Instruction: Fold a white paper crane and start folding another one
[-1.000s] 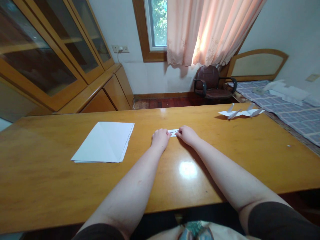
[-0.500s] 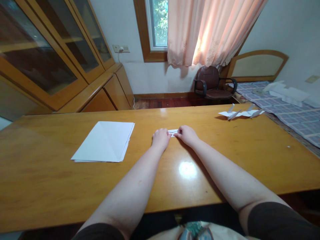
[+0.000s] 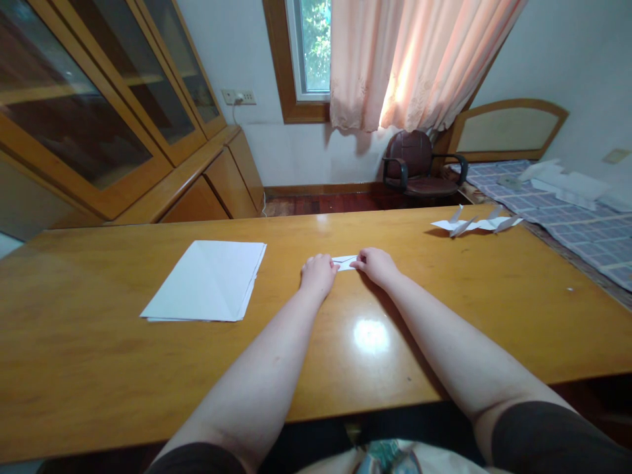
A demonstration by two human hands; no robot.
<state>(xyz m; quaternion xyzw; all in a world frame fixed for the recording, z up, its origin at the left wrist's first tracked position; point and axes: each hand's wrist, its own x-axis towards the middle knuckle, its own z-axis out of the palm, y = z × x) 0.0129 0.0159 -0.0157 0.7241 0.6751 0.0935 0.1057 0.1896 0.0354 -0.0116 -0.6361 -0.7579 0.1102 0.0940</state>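
Observation:
Between my hands a small piece of folded white paper [image 3: 345, 263] lies on the wooden table [image 3: 316, 368], a dark crease line running across it. My left hand [image 3: 318, 271] is closed at the paper's left end, thumb and fingers pinching it. At the other end, my right hand [image 3: 376, 266] has its thumb and fingertips closed on the paper's right side. Both hands rest low, at the table surface. The ends of the paper are hidden under my fingers.
Left of my hands lies a stack of white paper sheets [image 3: 212, 280]. Several folded white paper pieces [image 3: 476, 224] sit at the table's far right corner. Beyond the table are an office chair [image 3: 419, 164], a glass-door cabinet [image 3: 99, 85] and a bed with a checked cover [image 3: 557, 217].
My right hand has slid slightly to the right along the folded paper, so more of it shows between my hands. My left hand has stayed in place.

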